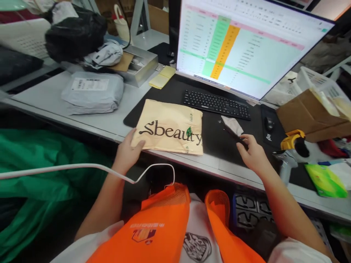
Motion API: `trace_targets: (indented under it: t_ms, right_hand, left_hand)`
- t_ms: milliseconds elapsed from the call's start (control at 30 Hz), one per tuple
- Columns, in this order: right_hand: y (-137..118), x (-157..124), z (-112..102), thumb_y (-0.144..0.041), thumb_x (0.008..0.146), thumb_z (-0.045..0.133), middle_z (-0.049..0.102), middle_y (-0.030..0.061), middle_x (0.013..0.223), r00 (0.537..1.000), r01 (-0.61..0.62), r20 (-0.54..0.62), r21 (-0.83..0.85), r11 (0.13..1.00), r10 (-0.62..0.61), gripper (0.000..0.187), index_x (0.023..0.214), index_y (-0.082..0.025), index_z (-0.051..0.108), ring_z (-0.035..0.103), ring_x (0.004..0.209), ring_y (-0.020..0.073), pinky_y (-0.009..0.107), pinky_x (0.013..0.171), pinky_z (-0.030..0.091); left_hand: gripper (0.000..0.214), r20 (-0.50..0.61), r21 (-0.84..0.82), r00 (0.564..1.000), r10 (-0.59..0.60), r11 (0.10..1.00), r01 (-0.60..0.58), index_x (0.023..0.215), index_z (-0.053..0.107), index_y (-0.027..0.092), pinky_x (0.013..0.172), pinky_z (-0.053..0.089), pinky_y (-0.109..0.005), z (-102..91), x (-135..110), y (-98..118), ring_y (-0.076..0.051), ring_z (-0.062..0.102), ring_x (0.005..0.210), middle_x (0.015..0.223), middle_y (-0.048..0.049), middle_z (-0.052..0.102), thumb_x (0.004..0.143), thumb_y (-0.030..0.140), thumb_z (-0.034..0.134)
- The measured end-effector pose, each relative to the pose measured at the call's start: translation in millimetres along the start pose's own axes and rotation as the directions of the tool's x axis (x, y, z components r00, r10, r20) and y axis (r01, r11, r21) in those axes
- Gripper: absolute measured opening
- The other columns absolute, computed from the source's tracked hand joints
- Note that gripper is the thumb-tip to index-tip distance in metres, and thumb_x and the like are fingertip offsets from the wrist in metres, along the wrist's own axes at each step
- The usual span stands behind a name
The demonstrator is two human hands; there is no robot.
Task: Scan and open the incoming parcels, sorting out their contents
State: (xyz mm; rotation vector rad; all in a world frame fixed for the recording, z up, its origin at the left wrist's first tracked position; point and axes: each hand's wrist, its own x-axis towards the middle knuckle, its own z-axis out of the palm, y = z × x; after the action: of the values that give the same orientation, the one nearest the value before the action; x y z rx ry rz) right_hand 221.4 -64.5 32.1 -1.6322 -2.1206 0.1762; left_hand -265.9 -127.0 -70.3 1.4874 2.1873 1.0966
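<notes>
A cream mailer bag printed "Sbeauty" lies flat at the front edge of the desk, its near side reaching the edge. My left hand grips its lower left corner, with the thumb on top. My right hand is to the right of the bag, closed on the near end of a slim dark object, whose exact kind I cannot make out. A crumpled white piece lies against the far end of that object; whether the two are joined is unclear.
Behind the bag are a black keyboard and a large monitor. On the right are a mouse, a cardboard box and a yellow-grey scanner. A grey parcel lies left. A white cable crosses in front.
</notes>
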Motion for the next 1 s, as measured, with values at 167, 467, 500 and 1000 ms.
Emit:
trace_targets:
  t_ms: [167, 467, 500, 1000]
  right_hand:
    - [-81, 22, 17, -0.037, 0.097, 0.068, 0.079, 0.0039, 0.093, 0.906, 0.292, 0.31, 0.038, 0.956, -0.289, 0.03, 0.123, -0.025, 0.073, 0.073, 0.074, 0.0219, 0.029, 0.07, 0.053]
    - [-173, 40, 55, -0.037, 0.111, 0.051, 0.078, 0.0104, 0.112, 0.749, 0.582, 0.554, -0.288, 0.76, -0.363, 0.042, 0.15, -0.026, 0.064, 0.075, 0.095, 0.0247, 0.029, 0.073, 0.052]
    - [-184, 41, 59, -0.037, 0.112, 0.047, 0.077, 0.0111, 0.111, 0.725, 0.62, 0.579, -0.311, 0.72, -0.374, 0.044, 0.153, -0.026, 0.061, 0.075, 0.092, 0.0242, 0.029, 0.07, 0.05]
    - [41, -33, -66, -0.054, 0.099, 0.044, 0.078, 0.0135, 0.084, 0.956, 0.125, 0.285, -0.598, 0.792, 0.064, 0.055, 0.134, -0.025, 0.076, 0.073, 0.069, 0.0362, 0.043, 0.056, 0.054]
  left_hand:
    - [0.063, 0.025, -0.129, 0.987, 0.157, 0.98, -0.153, 0.151, 0.059, 0.017, 0.116, 0.052, -0.042, 6.8, -6, 14, -0.03, 0.065, 0.136, 0.148, -0.0141, 0.066, 0.095, 0.046, 0.059]
    - [0.063, 0.051, -0.328, 0.98, 0.192, 0.93, -0.165, 0.148, 0.064, 0.016, 0.115, 0.054, -0.042, 11.5, -6, -4, -0.031, 0.066, 0.135, 0.147, -0.013, 0.067, 0.093, 0.047, 0.06]
    - [0.062, 0.056, -0.345, 0.981, 0.188, 0.925, -0.158, 0.148, 0.063, 0.017, 0.115, 0.054, -0.042, 11.2, -6, -4, -0.03, 0.066, 0.135, 0.147, -0.0128, 0.067, 0.094, 0.046, 0.059]
    - [0.038, -0.332, -0.042, 0.9, 0.284, 0.948, -0.315, 0.127, 0.073, 0.02, 0.119, 0.043, -0.052, 8.3, -18, 7, -0.033, 0.059, 0.133, 0.135, -0.0151, 0.066, 0.094, 0.039, 0.068]
